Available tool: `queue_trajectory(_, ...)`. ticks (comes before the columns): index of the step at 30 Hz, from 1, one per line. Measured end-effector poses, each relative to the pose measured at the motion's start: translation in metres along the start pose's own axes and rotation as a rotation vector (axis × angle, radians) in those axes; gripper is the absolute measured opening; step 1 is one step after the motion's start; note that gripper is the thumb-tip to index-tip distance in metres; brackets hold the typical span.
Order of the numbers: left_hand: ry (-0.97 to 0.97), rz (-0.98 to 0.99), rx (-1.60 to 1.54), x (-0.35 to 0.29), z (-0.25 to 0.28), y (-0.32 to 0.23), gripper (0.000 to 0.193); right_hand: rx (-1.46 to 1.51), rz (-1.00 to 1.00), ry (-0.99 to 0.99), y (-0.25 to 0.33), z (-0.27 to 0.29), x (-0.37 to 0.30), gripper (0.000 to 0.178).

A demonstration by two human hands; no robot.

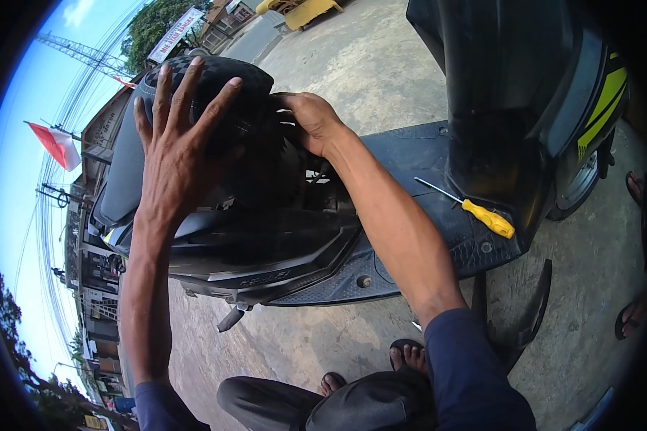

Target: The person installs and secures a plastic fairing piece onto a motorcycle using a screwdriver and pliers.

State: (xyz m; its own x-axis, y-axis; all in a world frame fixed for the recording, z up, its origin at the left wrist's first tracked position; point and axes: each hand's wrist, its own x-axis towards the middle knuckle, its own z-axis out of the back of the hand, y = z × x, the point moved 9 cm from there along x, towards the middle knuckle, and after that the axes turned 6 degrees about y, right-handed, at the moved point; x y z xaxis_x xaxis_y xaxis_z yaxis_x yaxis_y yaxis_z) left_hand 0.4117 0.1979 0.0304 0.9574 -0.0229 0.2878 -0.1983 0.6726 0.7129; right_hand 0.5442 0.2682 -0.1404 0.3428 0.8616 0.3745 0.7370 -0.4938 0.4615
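A black scooter seat [124, 176] with a checkered patch stands on the left. My left hand [174, 161] lies over its front end with the fingers spread. On the seat's other side, my right hand [310, 123] is at a dark part just below the seat, fingers curled. Shadow hides those fingertips and whatever they hold. Between my arms, an opening under the seat shows dark inner parts, above a glossy black side panel [259, 241]. A screwdriver [487, 218] with a yellow handle rests on the black footboard [410, 154], right of my right forearm.
The scooter's black front shield [496, 79] rises at upper right. Loose black trim [532, 309] lies on the concrete [223, 334] by my feet. A folded footpeg [231, 318] juts out below the side panel. Another person's sandalled foot [631, 316] is at the right edge.
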Motion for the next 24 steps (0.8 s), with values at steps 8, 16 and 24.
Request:
queue_trajectory(8, 0.036, -0.116, -0.015, 0.006, -0.001, -0.003, 0.074, -0.326, 0.077, -0.102, 0.016, 0.015, 0.004, 0.026)
queue_trajectory(16, -0.21, 0.299, -0.649, -0.082, -0.029, -0.078, 0.03, -0.507, 0.471, -0.189, 0.023, -0.014, -0.088, 0.028)
queue_trajectory(24, -0.234, 0.847, -1.784, -0.073, -0.09, -0.069, 0.035, -0.429, 0.557, -0.274, 0.009, -0.035, -0.124, 0.017)
